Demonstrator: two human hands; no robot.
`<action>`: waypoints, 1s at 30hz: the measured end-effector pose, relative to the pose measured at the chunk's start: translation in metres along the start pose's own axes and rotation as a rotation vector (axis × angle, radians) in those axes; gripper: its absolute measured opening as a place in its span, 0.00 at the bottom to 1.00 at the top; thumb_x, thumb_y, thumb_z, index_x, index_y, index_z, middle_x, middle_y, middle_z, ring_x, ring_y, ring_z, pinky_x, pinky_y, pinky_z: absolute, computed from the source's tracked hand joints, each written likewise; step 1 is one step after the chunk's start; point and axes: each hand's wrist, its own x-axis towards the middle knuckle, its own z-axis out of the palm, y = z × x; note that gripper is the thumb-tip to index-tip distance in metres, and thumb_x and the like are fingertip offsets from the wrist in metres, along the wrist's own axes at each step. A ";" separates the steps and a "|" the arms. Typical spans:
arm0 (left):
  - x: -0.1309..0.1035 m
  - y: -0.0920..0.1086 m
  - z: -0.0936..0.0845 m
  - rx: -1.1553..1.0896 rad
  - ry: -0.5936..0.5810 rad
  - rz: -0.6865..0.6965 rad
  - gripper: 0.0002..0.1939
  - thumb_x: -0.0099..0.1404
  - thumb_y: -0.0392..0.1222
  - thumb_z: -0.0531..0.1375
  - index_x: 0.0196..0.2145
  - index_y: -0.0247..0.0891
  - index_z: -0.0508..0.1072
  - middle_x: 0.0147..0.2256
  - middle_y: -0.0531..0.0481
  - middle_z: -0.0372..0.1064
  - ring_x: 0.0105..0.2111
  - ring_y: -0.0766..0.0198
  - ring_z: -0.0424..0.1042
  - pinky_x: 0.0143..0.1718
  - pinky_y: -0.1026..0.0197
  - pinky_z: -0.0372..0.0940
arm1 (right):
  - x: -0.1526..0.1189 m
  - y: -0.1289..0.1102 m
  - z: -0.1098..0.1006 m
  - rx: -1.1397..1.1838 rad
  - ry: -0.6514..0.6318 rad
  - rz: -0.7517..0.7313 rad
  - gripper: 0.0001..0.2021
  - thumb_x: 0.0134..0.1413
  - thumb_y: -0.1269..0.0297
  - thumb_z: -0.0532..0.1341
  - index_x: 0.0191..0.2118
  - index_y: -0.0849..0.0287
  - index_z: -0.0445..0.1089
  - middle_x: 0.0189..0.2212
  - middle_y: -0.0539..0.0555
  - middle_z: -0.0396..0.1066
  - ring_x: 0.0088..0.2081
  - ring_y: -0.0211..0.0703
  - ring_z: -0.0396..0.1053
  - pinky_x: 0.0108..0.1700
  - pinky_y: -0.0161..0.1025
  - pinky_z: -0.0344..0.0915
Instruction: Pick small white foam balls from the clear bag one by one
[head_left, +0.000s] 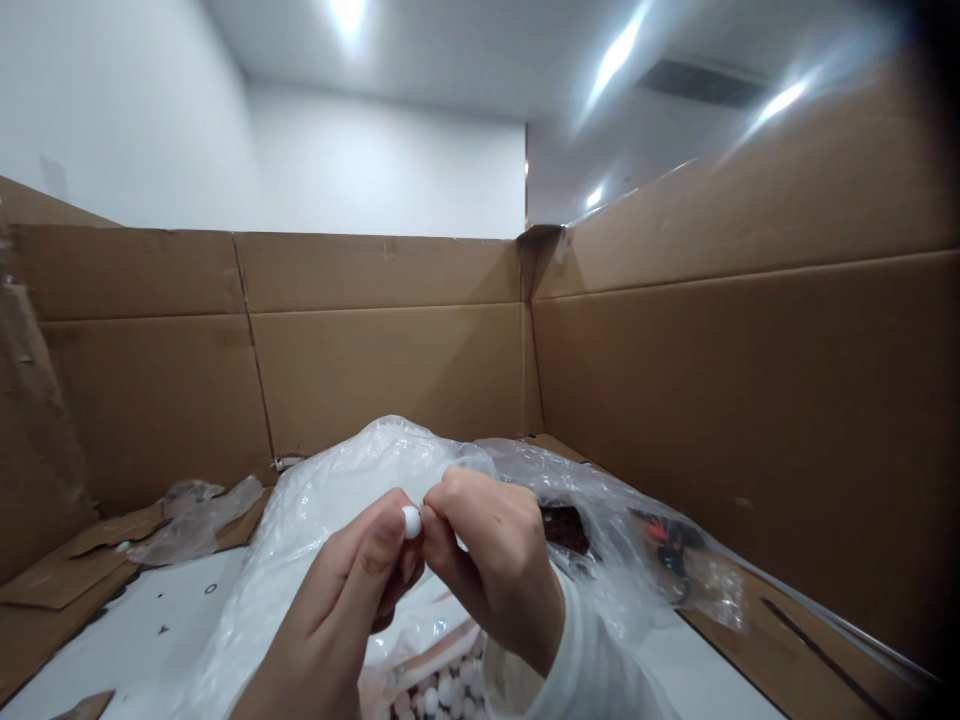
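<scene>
Between the thumb and fingers of my left hand (pixel 360 570) is a small white ball (pixel 412 522). My right hand (pixel 491 545) is pinched closed close beside the ball; what its fingertips hold, if anything, is too small to make out. Below both hands lies a clear bag of white balls (pixel 446 690), partly covered by my wrists and right sleeve. A large white plastic bag (pixel 315 500) spreads out under and behind my hands.
Cardboard walls (pixel 390 350) rise at the back, left and right. Clear plastic film (pixel 622 560) covers dark items at right, near a black and red object (pixel 667 545). Crumpled plastic (pixel 199 520) and torn cardboard pieces (pixel 67 575) lie at left by a white surface (pixel 172 610).
</scene>
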 end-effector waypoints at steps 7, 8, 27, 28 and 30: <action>-0.003 -0.010 -0.002 0.010 0.059 -0.059 0.21 0.54 0.60 0.55 0.22 0.39 0.62 0.21 0.52 0.55 0.22 0.66 0.56 0.16 0.68 0.56 | 0.003 0.005 -0.002 -0.114 -0.058 -0.120 0.16 0.59 0.70 0.43 0.21 0.59 0.56 0.16 0.48 0.53 0.20 0.34 0.50 0.22 0.35 0.48; -0.003 -0.010 -0.002 0.013 0.063 -0.054 0.20 0.54 0.60 0.55 0.22 0.38 0.63 0.21 0.52 0.55 0.22 0.66 0.57 0.17 0.68 0.56 | 0.003 0.006 -0.002 -0.122 -0.063 -0.133 0.17 0.59 0.69 0.42 0.21 0.59 0.57 0.16 0.48 0.54 0.20 0.35 0.50 0.22 0.35 0.48; 0.004 0.006 -0.003 0.091 -0.051 0.004 0.22 0.54 0.63 0.52 0.22 0.39 0.62 0.21 0.53 0.55 0.20 0.68 0.54 0.18 0.68 0.57 | 0.002 0.015 0.006 0.182 -0.090 -0.097 0.15 0.61 0.65 0.43 0.25 0.60 0.59 0.18 0.49 0.57 0.21 0.34 0.54 0.24 0.34 0.52; 0.006 0.008 -0.005 0.117 -0.074 -0.001 0.22 0.56 0.62 0.50 0.21 0.39 0.60 0.20 0.54 0.53 0.19 0.68 0.53 0.18 0.68 0.56 | 0.002 0.017 0.005 0.277 -0.078 -0.070 0.15 0.61 0.64 0.44 0.26 0.60 0.59 0.19 0.50 0.58 0.22 0.34 0.55 0.25 0.34 0.53; 0.009 0.010 -0.010 0.191 -0.107 -0.013 0.22 0.59 0.60 0.47 0.20 0.39 0.57 0.20 0.55 0.50 0.19 0.68 0.51 0.17 0.68 0.54 | 0.002 0.020 0.004 0.449 0.038 0.037 0.15 0.60 0.63 0.45 0.25 0.60 0.59 0.20 0.49 0.58 0.22 0.34 0.56 0.26 0.34 0.54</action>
